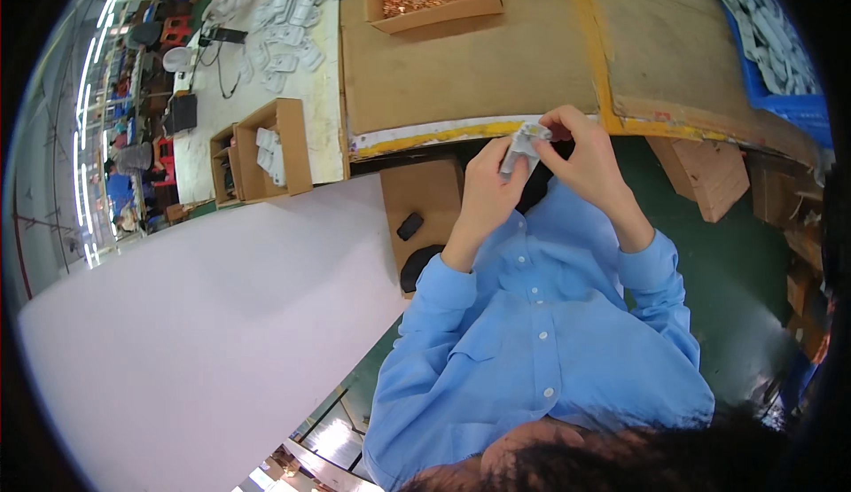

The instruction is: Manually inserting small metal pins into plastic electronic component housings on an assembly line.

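Observation:
A small white plastic part (523, 148) is held up between my two hands, just in front of the workbench edge. My left hand (486, 186) grips its lower left side, fingers wrapped round it. My right hand (583, 151) pinches at its upper right end with thumb and forefinger; anything tiny between those fingertips is hidden. Beyond my hands, on the brown bench top (470, 75), stands a shallow cardboard box (434, 19) full of small copper-coloured metal pieces. A few of these pieces lie loose beside the box.
Many white plastic parts (288, 27) lie heaped on the table at far left, near another person's gloved hand (232, 0). A cardboard box (292, 151) there holds more. A blue crate (789, 106) of white parts stands far right. A large white board (222, 315) fills the left.

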`<state>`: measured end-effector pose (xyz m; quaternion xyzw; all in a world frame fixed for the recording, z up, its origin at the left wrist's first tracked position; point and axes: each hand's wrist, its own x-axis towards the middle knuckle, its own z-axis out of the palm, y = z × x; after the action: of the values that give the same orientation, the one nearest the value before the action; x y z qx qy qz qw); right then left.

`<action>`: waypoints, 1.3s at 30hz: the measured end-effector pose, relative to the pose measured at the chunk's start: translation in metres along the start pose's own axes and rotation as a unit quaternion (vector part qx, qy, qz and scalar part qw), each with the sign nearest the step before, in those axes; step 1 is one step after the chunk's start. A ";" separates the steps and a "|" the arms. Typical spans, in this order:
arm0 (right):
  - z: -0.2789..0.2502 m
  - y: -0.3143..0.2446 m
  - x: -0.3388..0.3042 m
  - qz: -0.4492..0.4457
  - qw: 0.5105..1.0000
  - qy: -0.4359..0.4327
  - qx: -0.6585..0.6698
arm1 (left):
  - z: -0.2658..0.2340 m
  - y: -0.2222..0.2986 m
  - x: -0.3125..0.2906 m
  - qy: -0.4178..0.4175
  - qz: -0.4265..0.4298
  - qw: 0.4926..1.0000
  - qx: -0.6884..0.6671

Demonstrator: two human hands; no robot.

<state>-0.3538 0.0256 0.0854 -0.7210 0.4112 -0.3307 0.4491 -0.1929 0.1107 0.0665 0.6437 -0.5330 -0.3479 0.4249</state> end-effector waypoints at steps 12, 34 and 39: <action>-0.011 0.087 0.042 0.023 0.972 0.233 -0.027 | -0.212 -0.123 0.158 0.302 -0.175 0.937 -0.029; -0.225 0.140 0.230 -0.048 0.845 0.317 -0.429 | -0.104 -0.119 0.183 0.277 -0.010 0.961 0.029; -0.268 0.167 0.297 0.090 0.830 0.266 -0.482 | -0.099 -0.104 0.179 0.284 -0.041 0.958 0.010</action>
<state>-0.4985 -0.3828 0.0654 -0.6901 0.6849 -0.2274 -0.0544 -0.0289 -0.0401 0.0118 0.7415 -0.3671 -0.1626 0.5376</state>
